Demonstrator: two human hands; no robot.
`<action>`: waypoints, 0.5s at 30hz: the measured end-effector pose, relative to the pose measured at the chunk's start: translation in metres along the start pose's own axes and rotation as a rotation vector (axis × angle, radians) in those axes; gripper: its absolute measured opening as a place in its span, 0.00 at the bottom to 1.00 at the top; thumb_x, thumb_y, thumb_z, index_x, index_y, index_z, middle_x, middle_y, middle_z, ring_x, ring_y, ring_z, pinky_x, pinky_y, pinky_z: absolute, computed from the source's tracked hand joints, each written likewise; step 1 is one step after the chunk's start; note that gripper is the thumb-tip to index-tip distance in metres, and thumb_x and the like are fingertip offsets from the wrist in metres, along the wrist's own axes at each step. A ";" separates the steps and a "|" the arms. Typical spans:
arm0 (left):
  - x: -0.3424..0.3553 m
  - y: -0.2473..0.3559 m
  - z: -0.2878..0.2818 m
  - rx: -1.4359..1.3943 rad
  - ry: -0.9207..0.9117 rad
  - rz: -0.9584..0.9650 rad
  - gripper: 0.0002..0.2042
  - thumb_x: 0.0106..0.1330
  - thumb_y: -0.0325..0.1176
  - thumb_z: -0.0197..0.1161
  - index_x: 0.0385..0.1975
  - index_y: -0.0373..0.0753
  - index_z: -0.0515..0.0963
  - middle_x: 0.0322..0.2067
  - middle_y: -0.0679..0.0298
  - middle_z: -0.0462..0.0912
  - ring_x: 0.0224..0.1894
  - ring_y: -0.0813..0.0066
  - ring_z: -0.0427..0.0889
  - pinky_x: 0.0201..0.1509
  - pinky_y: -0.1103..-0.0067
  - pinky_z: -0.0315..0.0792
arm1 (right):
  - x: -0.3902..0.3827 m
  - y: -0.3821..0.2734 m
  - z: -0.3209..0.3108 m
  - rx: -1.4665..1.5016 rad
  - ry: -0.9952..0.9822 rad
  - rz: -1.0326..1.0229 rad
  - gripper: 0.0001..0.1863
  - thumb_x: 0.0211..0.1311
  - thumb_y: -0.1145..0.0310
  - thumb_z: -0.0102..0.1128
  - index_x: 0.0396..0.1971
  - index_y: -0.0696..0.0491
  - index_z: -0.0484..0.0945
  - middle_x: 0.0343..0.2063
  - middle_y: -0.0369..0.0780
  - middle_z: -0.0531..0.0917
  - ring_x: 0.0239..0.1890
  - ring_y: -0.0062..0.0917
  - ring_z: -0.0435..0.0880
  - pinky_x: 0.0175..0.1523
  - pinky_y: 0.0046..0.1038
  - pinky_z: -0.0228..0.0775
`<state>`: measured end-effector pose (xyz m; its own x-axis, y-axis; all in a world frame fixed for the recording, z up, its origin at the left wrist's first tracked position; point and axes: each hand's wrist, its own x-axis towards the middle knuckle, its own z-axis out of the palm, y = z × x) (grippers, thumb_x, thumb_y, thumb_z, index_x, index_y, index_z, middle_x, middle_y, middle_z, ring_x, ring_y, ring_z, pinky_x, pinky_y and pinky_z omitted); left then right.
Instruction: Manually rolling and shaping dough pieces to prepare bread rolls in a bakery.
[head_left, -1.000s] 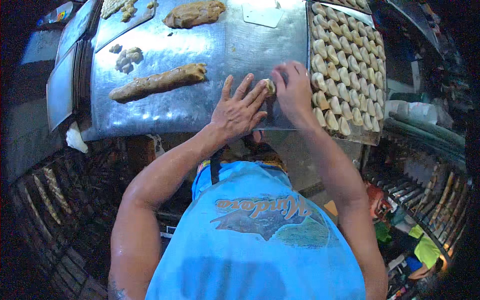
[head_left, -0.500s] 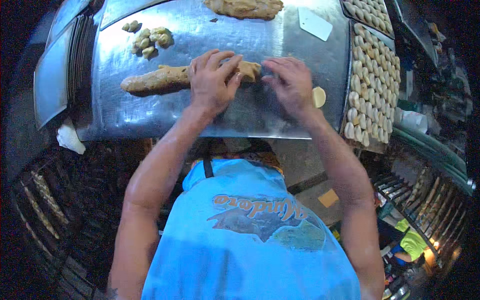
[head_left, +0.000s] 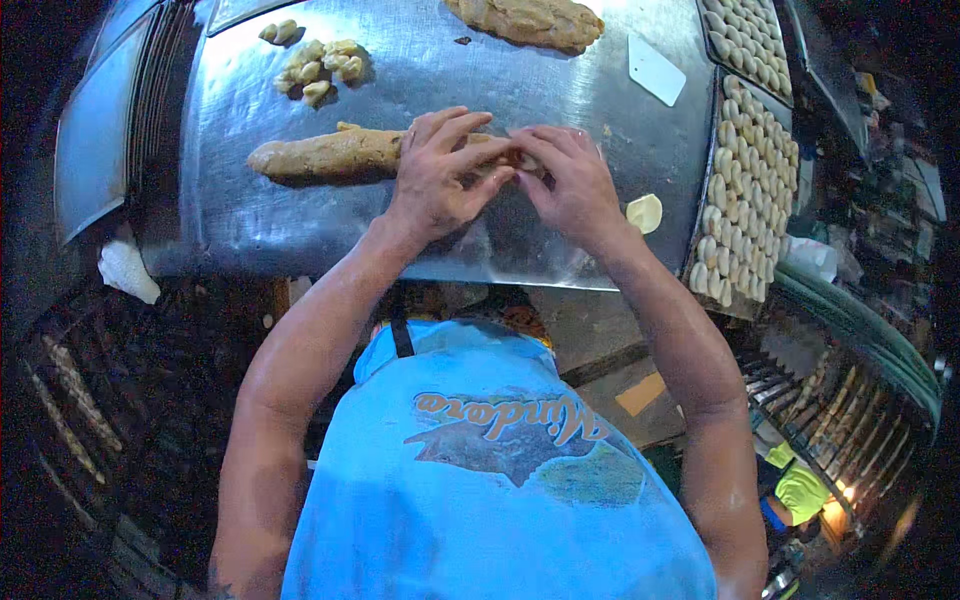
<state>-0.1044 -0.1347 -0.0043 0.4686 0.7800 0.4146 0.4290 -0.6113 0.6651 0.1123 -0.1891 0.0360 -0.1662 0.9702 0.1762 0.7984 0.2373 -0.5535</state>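
A long tan log of dough [head_left: 320, 158] lies across the metal tabletop [head_left: 300, 240]. My left hand [head_left: 440, 180] is closed over its right part, fingers on top and thumb toward me. At the log's right end, my right hand [head_left: 570, 185] is closed in a pinch, its fingertips meeting those of my left. The dough between the fingertips is mostly hidden. A pale round piece [head_left: 644, 213], perhaps dough, rests just right of my right wrist. Several small dough lumps [head_left: 318, 70] sit at the back left.
A bigger dough mass [head_left: 525, 20] lies at the far edge, with a white flat scraper [head_left: 656, 70] to its right. Trays of small shaped pieces [head_left: 740, 190] line the right side. Metal sheets [head_left: 95, 140] stack at left. Another person [head_left: 800, 493] is at lower right.
My right hand has moved left and in, from apart to touching my left hand at the log's end. The view has shifted slightly; the log stays in place.
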 end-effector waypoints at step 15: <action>0.004 0.071 0.027 0.129 0.037 0.046 0.18 0.58 0.37 0.79 0.50 0.52 0.89 0.51 0.64 0.87 0.60 0.59 0.80 0.64 0.59 0.73 | -0.116 0.053 -0.096 0.302 0.205 0.540 0.14 0.66 0.73 0.71 0.51 0.52 0.89 0.43 0.44 0.91 0.49 0.32 0.88 0.55 0.31 0.80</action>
<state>-0.0507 -0.1786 0.0278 0.4627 0.7536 0.4670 0.5042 -0.6570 0.5606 0.2294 -0.2939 0.0639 0.3511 0.9347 -0.0555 0.5360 -0.2492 -0.8066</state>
